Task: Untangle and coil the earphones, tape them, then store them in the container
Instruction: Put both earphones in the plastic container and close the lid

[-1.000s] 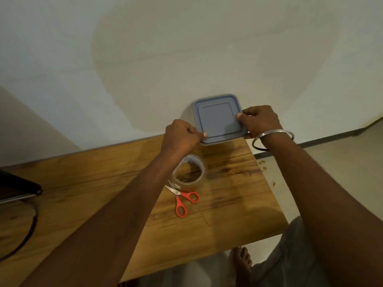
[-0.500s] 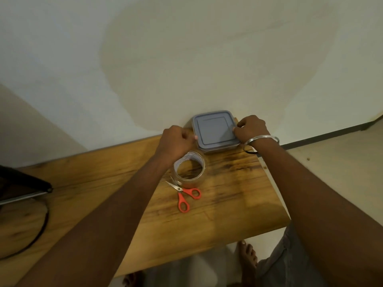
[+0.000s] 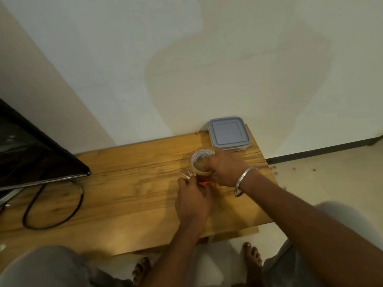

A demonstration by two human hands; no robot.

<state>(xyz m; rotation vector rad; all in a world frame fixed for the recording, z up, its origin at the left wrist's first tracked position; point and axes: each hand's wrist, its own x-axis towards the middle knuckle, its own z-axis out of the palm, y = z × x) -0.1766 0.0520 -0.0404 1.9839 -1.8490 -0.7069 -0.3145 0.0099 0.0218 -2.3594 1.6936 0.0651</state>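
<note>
Container (image 3: 228, 133) at the far right corner of the tabletop (image 3: 124, 183), right of centre in the frame, apart from both hands.

Nearest the camera, along the bottom edge: grey-clad knees at lower left and lower right, two bare feet (image 3: 251, 255) on the pale floor (image 3: 217, 262) between them.

Above those, the left hand (image 3: 191, 201), back turned up, fingers curled down at the scissors (image 3: 204, 183). Only a scrap of orange handle and pale blade tips visible past the knuckles. Too blurred to tell whether gripped or merely touched.

Just beyond and to the right, the right hand (image 3: 224, 169), a metal bangle (image 3: 243, 181) on its wrist. Fingers curled over the near right rim of the tape roll (image 3: 200, 162), gripping it. Clear tape, lying flat on the wood, hole upward, just beyond the scissors.

Off to the left of the frame, a black cable (image 3: 51, 206) looped on the wood, below a dark screen (image 3: 31, 152) tilted in from the left edge.

Farther back again, the container: square, grey-blue lid pressed on, clear base, set against the wall (image 3: 186, 59), near the tape roll but not touching it.

Behind everything, pale wall with a large darker patch. At right, dark skirting and a scatter of crumbs on the floor.
</note>
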